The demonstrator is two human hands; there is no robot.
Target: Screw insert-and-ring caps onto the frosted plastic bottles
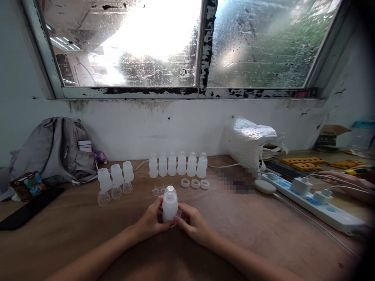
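Steadying the frosted baby bottle (169,207) upright takes both of my hands, just in front of the teats (155,190) on the wooden table (234,226). My left hand (152,220) pinches its lower body between thumb and fingers; my right hand (195,224) curls at the other side, thumb and fingers bent near the base, though I cannot tell what its tips grip. I'd judge a light, level hold low down best: squeezing soft-looking walls could dent them, and fingers away from the clear top would avoid smudging or knocking it. Setting the base down flat should stop it tipping.

Counting up: one bottle between my hands, six capped bottles (172,164) lined up by the wall, three uncapped bottles (117,175) to the left, three clear dome caps (116,191) in front of those, and three collar rings (195,184). I see two teats clearly; a third may be partly hidden.
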